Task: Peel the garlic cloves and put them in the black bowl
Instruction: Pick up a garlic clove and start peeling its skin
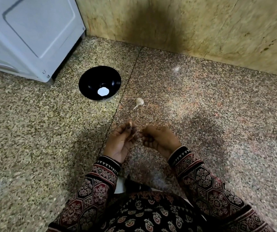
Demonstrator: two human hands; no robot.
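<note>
Pinching a small pale garlic clove [130, 122] at its fingertips, the left hand [120, 141] lay palm up with its fingers curled in round the clove. The clove looked papery, but blur hid its detail. The right hand [158, 138] hung just beside it, knuckles up and fingers tightly curled, its thumb and forefinger almost meeting the left fingertips. Whether they gripped a scrap of skin could not be told.

Both wrists came out of sleeves [101, 181] of dark maroon block-printed cloth, with a band of white triangles at each cuff.

The hands were held above a polished, speckled stone floor [201, 114], divided by a thin straight joint [117, 108] running from its far edge towards the person. Just right of that joint, beyond the hands, a whole garlic bulb [139, 102] lay on its side, round and off-white, its dry stalk pointing near-left.

Left of the joint, towards the floor's far left corner, stood the black bowl [99, 82], round, glossy and deep. It showed only a white patch [103, 91] at its bottom, either glare or an object.

The bowl sat near the foot of a smooth white appliance [34, 30]. A mottled yellowish stone wall [184, 22], darkly smeared, ran along the floor's far edge.
</note>
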